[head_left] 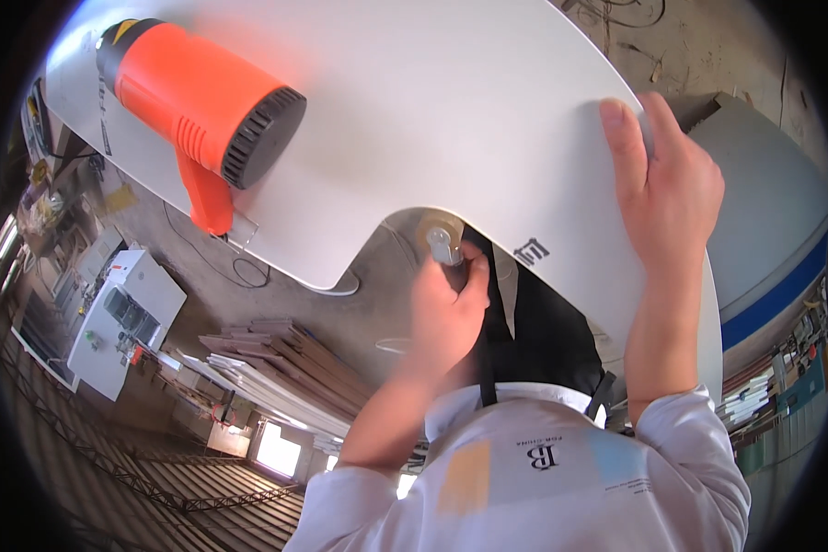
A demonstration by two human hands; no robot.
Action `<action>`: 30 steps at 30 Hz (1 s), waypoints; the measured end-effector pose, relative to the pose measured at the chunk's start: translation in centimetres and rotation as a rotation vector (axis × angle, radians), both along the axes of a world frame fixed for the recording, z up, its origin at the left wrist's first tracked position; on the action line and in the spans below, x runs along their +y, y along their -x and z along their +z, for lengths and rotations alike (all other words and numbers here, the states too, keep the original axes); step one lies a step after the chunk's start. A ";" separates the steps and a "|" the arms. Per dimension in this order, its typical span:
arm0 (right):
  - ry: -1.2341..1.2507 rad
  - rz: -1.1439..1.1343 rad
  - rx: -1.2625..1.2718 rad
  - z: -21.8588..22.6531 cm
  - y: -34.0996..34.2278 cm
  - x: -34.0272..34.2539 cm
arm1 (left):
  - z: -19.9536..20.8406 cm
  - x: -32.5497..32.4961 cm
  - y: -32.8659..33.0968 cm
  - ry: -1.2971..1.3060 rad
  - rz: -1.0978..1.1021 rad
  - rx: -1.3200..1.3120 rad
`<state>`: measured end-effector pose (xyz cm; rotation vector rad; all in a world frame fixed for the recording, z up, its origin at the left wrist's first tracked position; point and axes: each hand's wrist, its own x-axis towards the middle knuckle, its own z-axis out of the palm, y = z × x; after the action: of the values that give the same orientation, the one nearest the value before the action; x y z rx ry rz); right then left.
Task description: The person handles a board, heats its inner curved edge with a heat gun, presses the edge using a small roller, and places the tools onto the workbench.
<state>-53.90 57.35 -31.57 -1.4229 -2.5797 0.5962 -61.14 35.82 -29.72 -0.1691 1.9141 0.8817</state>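
A large white panel with a curved cutout in its near edge lies in front of me. My left hand is closed around a small hand tool at this cutout. The tool has a dark handle, a shiny part and a round tan piece; its exact kind is unclear. At the right, my right hand grips the panel's far edge, thumb on top and the fingers partly hidden over the rim. An orange heat gun with a black vented end rests on the panel at the left.
A cable runs down from the heat gun's handle. Stacked boards lie on the floor at the lower left, with a white machine table beyond. Another large grey-white panel stands at the right. Dark marks are on the white panel's near edge.
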 end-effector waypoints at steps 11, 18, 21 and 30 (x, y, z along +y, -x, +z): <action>0.018 -0.084 -0.046 -0.2 0.3 -0.4 | -1.6 -1.1 -0.2 -0.116 0.004 -0.057; 0.105 -0.170 -0.094 0.2 1.1 -1.2 | 0.0 -5.9 -2.9 -0.243 -0.515 -0.049; 0.074 -0.173 -0.088 0.3 1.6 -1.7 | -1.1 -6.9 -3.9 -0.353 -0.331 -0.138; 0.032 -0.189 -0.094 -0.1 1.9 -2.4 | -4.3 -5.9 -5.8 -0.567 -0.125 -0.202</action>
<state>-55.76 54.97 -31.68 -1.7199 -2.4739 0.5580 -55.30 29.88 -34.00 0.1940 1.4108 1.2326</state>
